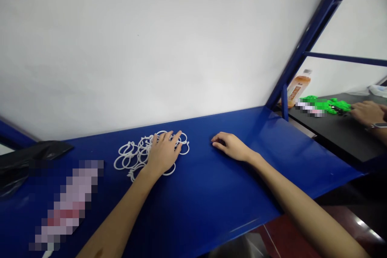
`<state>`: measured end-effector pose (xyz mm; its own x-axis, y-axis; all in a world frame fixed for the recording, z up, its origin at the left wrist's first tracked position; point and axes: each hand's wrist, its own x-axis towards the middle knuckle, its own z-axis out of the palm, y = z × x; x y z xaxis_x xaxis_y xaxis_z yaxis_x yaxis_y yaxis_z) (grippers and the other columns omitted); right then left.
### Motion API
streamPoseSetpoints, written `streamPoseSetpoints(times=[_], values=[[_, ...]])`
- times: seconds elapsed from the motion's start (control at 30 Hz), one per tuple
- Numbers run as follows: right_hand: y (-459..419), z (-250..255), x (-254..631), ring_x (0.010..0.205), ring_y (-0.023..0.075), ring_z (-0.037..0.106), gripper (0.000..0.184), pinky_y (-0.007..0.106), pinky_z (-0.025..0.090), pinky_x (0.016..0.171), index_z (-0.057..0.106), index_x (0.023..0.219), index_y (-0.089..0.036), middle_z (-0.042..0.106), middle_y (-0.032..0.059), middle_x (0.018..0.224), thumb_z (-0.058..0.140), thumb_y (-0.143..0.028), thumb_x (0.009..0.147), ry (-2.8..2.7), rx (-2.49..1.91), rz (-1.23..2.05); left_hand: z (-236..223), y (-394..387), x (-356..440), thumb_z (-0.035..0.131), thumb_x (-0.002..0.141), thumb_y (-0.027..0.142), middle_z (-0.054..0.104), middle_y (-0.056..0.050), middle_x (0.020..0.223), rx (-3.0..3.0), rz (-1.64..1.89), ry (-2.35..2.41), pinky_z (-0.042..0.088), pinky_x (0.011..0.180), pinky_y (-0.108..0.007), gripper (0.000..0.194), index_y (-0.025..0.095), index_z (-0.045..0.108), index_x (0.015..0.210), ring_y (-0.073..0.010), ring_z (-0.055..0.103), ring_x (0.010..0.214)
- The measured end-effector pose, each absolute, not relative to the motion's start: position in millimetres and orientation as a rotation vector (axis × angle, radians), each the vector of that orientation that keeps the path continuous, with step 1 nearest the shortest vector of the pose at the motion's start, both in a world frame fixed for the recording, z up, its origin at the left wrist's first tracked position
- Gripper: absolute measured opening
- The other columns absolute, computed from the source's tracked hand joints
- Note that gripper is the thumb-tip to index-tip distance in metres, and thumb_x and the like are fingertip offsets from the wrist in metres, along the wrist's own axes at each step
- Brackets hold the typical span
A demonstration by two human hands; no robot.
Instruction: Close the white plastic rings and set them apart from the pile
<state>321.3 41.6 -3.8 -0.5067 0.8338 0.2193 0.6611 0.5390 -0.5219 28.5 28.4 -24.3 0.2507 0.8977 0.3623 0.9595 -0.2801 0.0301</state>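
Note:
A loose pile of thin white plastic rings (125, 162), with small knobs at their joins, lies on the blue table (205, 193). My left hand (163, 153) rests flat over the right part of this pile, fingers spread, covering several rings. To the right, apart from the pile, my right hand (231, 145) lies on the bare blue surface. Its fingers curl in and the thumb tip comes close to them; nothing shows between them.
Left of the pile lies a blurred-out pinkish item (72, 197), near a black plastic bag (18, 161). A blue metal frame (302, 44) stands at the right. Beyond it, a black table (338, 137) holds an orange drink bottle (298, 88), green items (338, 105) and another person's hand (369, 113).

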Motion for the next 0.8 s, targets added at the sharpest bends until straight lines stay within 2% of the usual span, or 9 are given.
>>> streamPoseSetpoints(times=[0.1, 0.23, 0.5, 0.7, 0.8], values=[[41.5, -3.3, 321.0, 0.092, 0.0199, 0.066, 0.017, 0.034, 0.051, 0.085, 0.069, 0.105, -0.022, 0.071, 0.0059, 0.104, 0.057, -0.029, 0.095, -2.334, -1.227, 0.521, -22.8, 27.9, 29.2, 0.047, 0.094, 0.033, 0.064, -0.012, 0.130, -2.375, -0.565, -1.674, 0.029, 0.112, -0.061, 0.032, 0.027, 0.069, 0.117, -0.0343, 0.053, 0.125], [41.1, -2.8, 320.6, 0.091, 0.0194, 0.066, 0.017, 0.034, 0.051, 0.084, 0.069, 0.105, -0.021, 0.070, 0.0058, 0.104, 0.057, -0.029, 0.095, -2.339, -1.232, 0.521, -21.1, 27.8, 28.5, 0.045, 0.095, 0.028, 0.068, -0.011, 0.120, -2.406, -0.574, -1.581, 0.030, 0.112, -0.059, 0.027, 0.025, 0.072, 0.101, -0.0317, 0.055, 0.119], [40.4, -1.7, 320.8, 0.090, 0.0191, 0.065, 0.016, 0.033, 0.051, 0.083, 0.068, 0.105, -0.020, 0.070, 0.0060, 0.102, 0.057, -0.028, 0.095, -2.352, -1.226, 0.525, -18.0, 28.4, 23.2, 0.051, 0.095, 0.030, 0.069, -0.008, 0.119, -2.342, -0.640, -1.533, 0.030, 0.112, -0.055, 0.021, 0.026, 0.071, 0.100, -0.0300, 0.057, 0.116], [39.1, -4.5, 319.3, 0.091, 0.0192, 0.065, 0.016, 0.033, 0.050, 0.084, 0.068, 0.105, -0.020, 0.070, 0.0059, 0.101, 0.057, -0.027, 0.096, -2.365, -1.199, 0.484, -4.4, 18.2, 32.4, 0.045, 0.099, 0.021, 0.074, -0.005, 0.097, -2.326, -0.759, -1.309, 0.037, 0.106, -0.048, 0.025, 0.024, 0.069, 0.102, -0.0250, 0.062, 0.101], [38.1, -5.3, 318.4, 0.090, 0.0186, 0.065, 0.016, 0.032, 0.050, 0.083, 0.068, 0.105, -0.020, 0.070, 0.0057, 0.101, 0.057, -0.027, 0.096, -2.368, -1.190, 0.493, -2.8, 14.2, 38.9, 0.046, 0.098, 0.020, 0.074, -0.004, 0.097, -2.338, -0.731, -1.249, 0.040, 0.101, -0.046, 0.023, 0.022, 0.068, 0.104, -0.0244, 0.062, 0.097]])
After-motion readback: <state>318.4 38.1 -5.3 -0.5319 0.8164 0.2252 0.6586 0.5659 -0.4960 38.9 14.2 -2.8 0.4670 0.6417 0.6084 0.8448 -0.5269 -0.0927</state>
